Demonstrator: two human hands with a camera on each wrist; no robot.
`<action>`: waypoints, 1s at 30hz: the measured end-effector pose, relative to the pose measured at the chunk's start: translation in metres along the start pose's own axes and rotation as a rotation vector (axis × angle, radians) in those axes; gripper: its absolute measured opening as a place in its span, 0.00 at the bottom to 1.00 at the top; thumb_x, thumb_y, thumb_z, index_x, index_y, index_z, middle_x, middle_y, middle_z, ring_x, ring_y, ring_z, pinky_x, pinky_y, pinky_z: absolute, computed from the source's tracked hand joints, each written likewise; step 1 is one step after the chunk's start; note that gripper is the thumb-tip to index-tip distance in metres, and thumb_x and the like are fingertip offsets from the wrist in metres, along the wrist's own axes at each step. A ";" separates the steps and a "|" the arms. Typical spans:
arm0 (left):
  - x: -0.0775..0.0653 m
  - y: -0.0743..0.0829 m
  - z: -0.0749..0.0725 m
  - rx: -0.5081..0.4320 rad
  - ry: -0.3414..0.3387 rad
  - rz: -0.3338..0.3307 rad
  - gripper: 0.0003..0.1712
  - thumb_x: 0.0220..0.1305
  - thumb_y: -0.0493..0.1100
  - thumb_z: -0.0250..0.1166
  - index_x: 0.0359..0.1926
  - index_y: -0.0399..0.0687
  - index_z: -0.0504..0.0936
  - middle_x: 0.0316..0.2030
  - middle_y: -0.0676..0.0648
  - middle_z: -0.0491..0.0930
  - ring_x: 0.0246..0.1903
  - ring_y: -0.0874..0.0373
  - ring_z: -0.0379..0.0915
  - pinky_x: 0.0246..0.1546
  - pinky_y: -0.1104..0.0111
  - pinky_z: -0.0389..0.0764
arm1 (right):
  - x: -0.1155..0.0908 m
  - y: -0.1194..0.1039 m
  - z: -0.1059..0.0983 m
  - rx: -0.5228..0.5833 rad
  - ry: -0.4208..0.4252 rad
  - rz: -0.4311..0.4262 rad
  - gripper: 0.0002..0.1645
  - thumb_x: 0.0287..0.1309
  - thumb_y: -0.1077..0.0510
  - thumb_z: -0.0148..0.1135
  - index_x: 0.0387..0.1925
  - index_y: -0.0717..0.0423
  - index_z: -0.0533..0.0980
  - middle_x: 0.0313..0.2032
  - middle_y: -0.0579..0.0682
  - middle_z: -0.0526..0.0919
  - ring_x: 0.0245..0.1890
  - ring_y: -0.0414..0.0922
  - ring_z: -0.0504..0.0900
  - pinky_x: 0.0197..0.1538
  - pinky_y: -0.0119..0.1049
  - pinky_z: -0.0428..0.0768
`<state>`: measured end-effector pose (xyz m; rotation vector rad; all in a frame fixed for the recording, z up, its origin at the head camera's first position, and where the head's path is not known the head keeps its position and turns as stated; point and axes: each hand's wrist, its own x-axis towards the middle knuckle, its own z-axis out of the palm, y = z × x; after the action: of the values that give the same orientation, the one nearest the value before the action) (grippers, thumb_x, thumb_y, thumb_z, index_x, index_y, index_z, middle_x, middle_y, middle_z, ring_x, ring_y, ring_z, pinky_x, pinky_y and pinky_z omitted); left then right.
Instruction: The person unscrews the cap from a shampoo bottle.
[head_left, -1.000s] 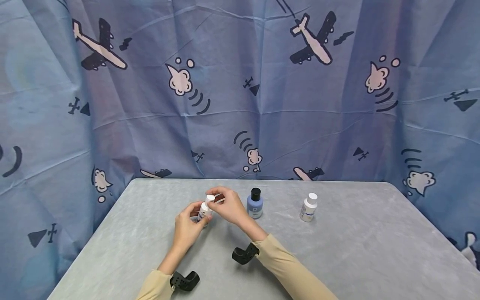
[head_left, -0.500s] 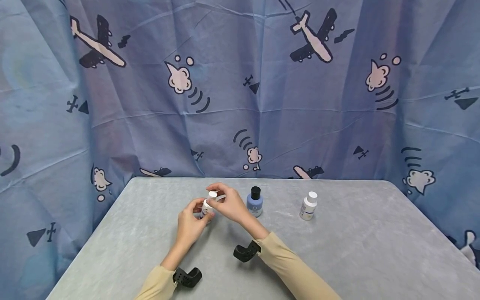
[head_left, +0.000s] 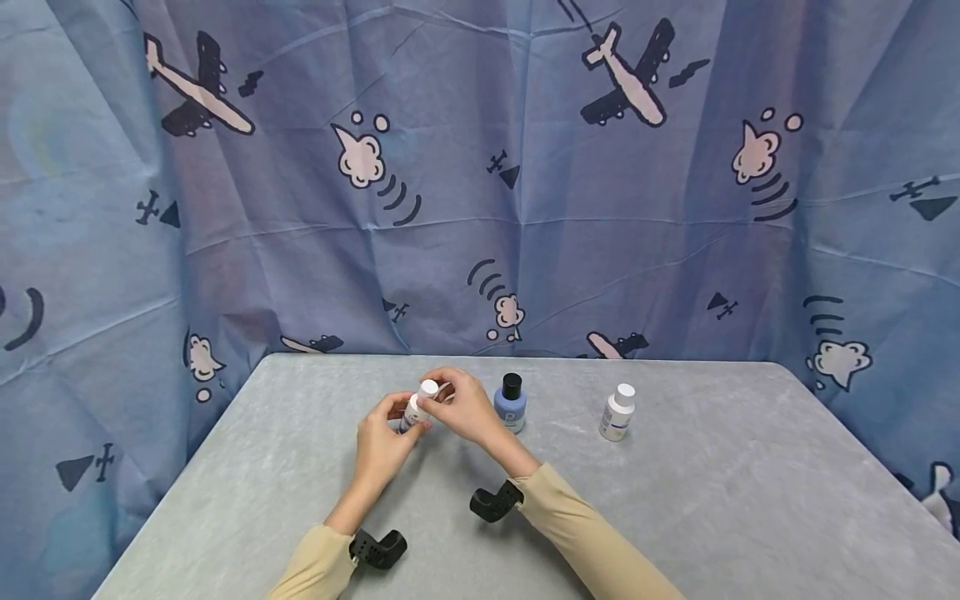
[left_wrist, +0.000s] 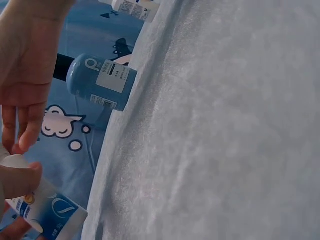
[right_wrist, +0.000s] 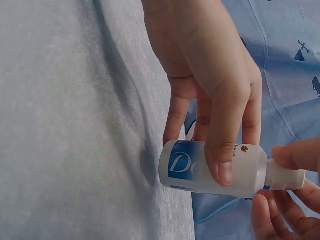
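Observation:
A small white bottle [head_left: 415, 412] with a blue label panel is tilted slightly, its white cap [head_left: 428, 388] at the upper end. My left hand [head_left: 381, 442] grips the bottle's body, thumb on the near side and fingers behind. From the right, my right hand [head_left: 463, 408] pinches the cap between thumb and fingers. In the right wrist view the letters "Do" show on the label, and a narrow neck [right_wrist: 269, 174] shows between body and cap [right_wrist: 287, 177]. The left wrist view has the right hand [left_wrist: 30, 75] reaching across to the bottle [left_wrist: 55, 212].
A blue bottle with a black cap [head_left: 511, 407] stands just right of my right hand. Farther right stands another white bottle [head_left: 617, 412]. The grey tabletop [head_left: 712, 500] ends at the back before a blue curtain [head_left: 450, 208] printed with planes.
Both hands and the white bottle between them have shifted slightly right and toward the back. The grips look the same, and the other two bottles stay where they were.

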<state>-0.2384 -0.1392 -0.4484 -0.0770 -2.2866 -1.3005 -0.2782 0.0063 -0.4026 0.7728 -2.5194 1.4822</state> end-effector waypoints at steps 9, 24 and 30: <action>0.001 0.000 0.004 -0.014 -0.009 0.018 0.23 0.49 0.37 0.74 0.49 0.41 0.81 0.41 0.43 0.85 0.39 0.49 0.83 0.32 0.63 0.82 | 0.000 0.003 -0.001 0.009 0.000 -0.053 0.18 0.54 0.65 0.65 0.48 0.58 0.79 0.44 0.56 0.81 0.37 0.47 0.83 0.38 0.28 0.80; 0.001 -0.006 0.003 -0.019 -0.008 0.004 0.24 0.49 0.36 0.74 0.50 0.40 0.81 0.41 0.42 0.85 0.39 0.48 0.83 0.37 0.61 0.82 | -0.001 0.011 -0.003 0.038 0.011 -0.048 0.18 0.51 0.68 0.65 0.47 0.60 0.81 0.46 0.57 0.81 0.41 0.49 0.84 0.43 0.29 0.82; 0.004 -0.006 0.004 -0.024 -0.010 -0.016 0.25 0.49 0.37 0.75 0.50 0.40 0.80 0.41 0.41 0.85 0.40 0.48 0.83 0.38 0.60 0.82 | 0.001 0.013 -0.003 0.021 0.039 -0.048 0.18 0.50 0.68 0.67 0.46 0.59 0.81 0.45 0.56 0.82 0.41 0.47 0.82 0.42 0.30 0.82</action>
<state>-0.2450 -0.1403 -0.4528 -0.0732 -2.2845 -1.3383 -0.2857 0.0134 -0.4109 0.7943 -2.4428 1.4962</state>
